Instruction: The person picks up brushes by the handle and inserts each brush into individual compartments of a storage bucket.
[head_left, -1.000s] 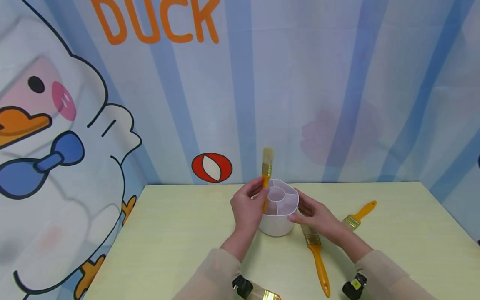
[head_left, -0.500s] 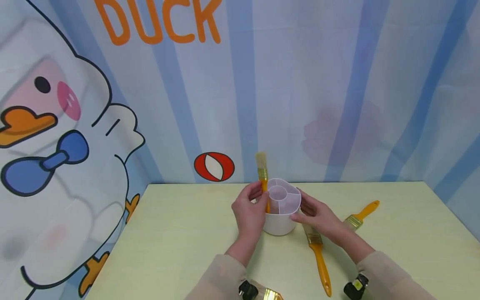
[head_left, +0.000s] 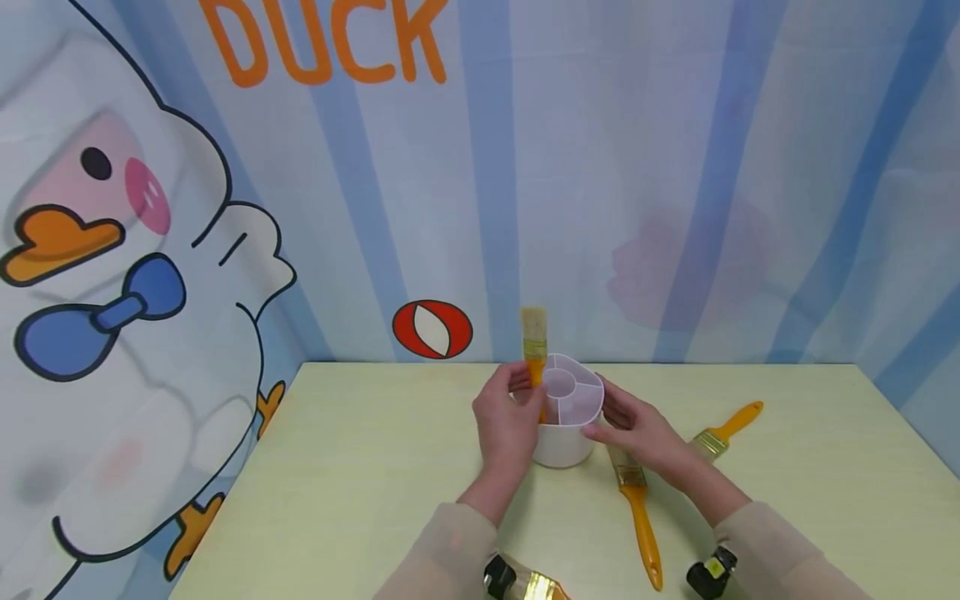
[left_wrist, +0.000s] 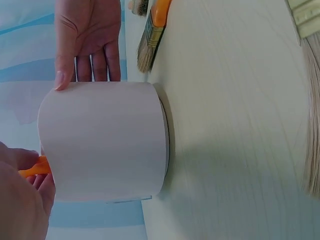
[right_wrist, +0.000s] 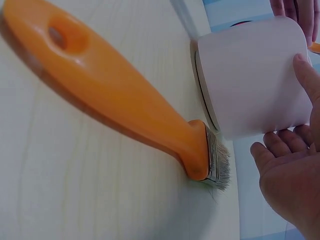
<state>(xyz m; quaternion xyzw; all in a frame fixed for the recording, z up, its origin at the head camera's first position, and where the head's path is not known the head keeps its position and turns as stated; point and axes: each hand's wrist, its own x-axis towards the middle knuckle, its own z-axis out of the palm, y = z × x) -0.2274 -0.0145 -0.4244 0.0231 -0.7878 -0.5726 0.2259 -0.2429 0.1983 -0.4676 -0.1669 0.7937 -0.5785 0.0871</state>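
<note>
A white round holder (head_left: pixel 564 446) with several compartments stands on the table. My left hand (head_left: pixel 507 425) pinches the orange handle of a small paintbrush (head_left: pixel 535 333), bristles up. The lower end of that handle is inside a left-side compartment of the holder. At the holder's right side, my right hand (head_left: pixel 645 429) steadies it, thumb at the front near the rim and fingers along the side. In the right wrist view the holder (right_wrist: pixel 255 80) sits between the thumb and fingers. The left wrist view shows the holder's plain wall (left_wrist: pixel 105 140) with the orange handle (left_wrist: pixel 37 167) at its rim.
A larger paintbrush (head_left: pixel 640 525) lies right of the holder, handle toward the front. Another paintbrush (head_left: pixel 723 431) lies farther right, partly behind the right forearm. A third brush (head_left: pixel 538 587) shows at the front edge beside the left wrist camera. A striped curtain (head_left: pixel 570 167) hangs behind the table.
The small paintbrush leaned left, then came back more upright, and now sits slightly lower at the holder. Both hands keep their hold; the whole view has shifted a little.
</note>
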